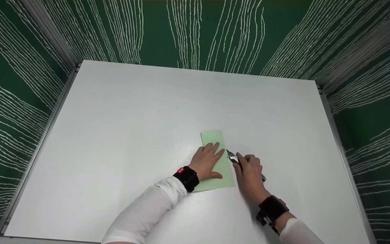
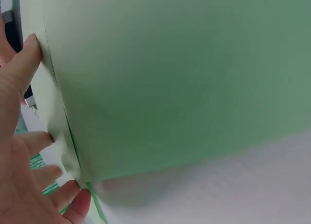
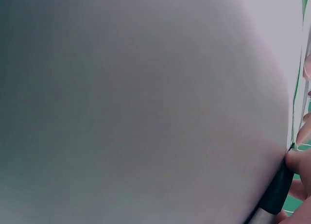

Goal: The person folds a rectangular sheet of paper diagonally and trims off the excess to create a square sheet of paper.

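Note:
A light green sheet of paper [image 1: 217,137] lies on the white table, longer than it is wide. My left hand [image 1: 208,162] rests flat on it with fingers spread, pressing it down. In the left wrist view, a thin dark line runs down the paper [image 2: 160,88] beside the fingertips. My right hand [image 1: 250,169] grips a utility knife [image 1: 233,158] with a dark handle and a silver front end. Its pointed tip is right at the paper's right edge, close to the left index finger. In the right wrist view, fingers pinch the dark knife handle [image 3: 278,187].
The white tabletop [image 1: 130,118] spreads around the paper on all sides. Metal rails [image 1: 42,135] run along its sides. Dark green walls [image 1: 157,34] with white wavy lines stand behind and at both sides. Black wrist cameras [image 1: 186,178] are strapped on both wrists.

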`<state>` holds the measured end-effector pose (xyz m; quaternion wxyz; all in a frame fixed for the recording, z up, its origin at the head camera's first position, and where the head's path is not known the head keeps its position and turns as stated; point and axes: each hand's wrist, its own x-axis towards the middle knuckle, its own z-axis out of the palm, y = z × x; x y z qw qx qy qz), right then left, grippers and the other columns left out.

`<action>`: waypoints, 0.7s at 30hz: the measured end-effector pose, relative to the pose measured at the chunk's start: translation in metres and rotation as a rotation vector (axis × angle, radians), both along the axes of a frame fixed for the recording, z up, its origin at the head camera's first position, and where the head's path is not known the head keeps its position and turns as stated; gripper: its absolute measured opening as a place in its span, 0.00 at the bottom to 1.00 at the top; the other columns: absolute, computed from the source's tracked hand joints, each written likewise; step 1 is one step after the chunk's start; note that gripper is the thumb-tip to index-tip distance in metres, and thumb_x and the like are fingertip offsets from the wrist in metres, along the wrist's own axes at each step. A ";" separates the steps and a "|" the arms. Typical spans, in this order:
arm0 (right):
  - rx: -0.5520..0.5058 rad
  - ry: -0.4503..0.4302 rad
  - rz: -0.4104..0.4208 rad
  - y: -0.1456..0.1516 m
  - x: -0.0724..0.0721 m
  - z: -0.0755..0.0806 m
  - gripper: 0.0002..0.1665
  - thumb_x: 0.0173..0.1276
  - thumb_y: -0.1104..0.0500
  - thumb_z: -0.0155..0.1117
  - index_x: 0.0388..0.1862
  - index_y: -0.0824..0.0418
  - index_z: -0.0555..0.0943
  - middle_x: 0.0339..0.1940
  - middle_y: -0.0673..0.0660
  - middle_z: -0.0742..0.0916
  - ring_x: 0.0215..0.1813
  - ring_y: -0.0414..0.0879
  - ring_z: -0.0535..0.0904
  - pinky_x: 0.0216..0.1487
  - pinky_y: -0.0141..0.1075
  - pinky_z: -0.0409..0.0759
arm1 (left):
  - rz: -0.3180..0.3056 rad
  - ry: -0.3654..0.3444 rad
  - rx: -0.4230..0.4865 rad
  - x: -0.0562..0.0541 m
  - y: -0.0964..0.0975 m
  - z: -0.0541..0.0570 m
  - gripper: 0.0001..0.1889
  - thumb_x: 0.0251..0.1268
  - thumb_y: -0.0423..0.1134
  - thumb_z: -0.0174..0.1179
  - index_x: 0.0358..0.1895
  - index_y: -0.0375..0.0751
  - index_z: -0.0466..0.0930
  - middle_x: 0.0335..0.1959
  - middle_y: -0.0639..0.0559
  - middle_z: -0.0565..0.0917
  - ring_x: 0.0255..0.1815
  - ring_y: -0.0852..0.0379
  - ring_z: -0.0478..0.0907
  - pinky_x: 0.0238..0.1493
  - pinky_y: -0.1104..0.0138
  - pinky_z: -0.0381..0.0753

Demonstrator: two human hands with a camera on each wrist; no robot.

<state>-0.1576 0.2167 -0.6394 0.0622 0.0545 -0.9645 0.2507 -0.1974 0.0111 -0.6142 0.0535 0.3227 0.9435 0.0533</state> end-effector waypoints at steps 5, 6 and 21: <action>0.029 0.038 -0.010 -0.004 0.000 -0.001 0.25 0.71 0.59 0.64 0.65 0.65 0.78 0.46 0.66 0.79 0.45 0.60 0.73 0.44 0.53 0.70 | -0.005 -0.082 0.003 0.001 -0.001 0.003 0.50 0.56 0.70 0.63 0.78 0.47 0.59 0.80 0.43 0.59 0.81 0.45 0.55 0.77 0.57 0.65; 0.033 0.046 -0.011 -0.005 -0.001 -0.002 0.25 0.71 0.59 0.64 0.65 0.65 0.78 0.45 0.66 0.79 0.45 0.60 0.73 0.44 0.53 0.70 | -0.006 -0.092 0.002 0.001 -0.001 0.003 0.50 0.57 0.70 0.63 0.78 0.47 0.59 0.80 0.43 0.59 0.82 0.45 0.55 0.77 0.57 0.64; 0.029 0.020 -0.048 -0.016 -0.024 0.001 0.25 0.73 0.57 0.63 0.66 0.64 0.77 0.47 0.67 0.78 0.48 0.61 0.72 0.48 0.55 0.69 | -0.013 -0.135 0.029 0.001 -0.001 0.006 0.50 0.56 0.68 0.64 0.78 0.46 0.59 0.80 0.41 0.58 0.82 0.43 0.54 0.78 0.56 0.62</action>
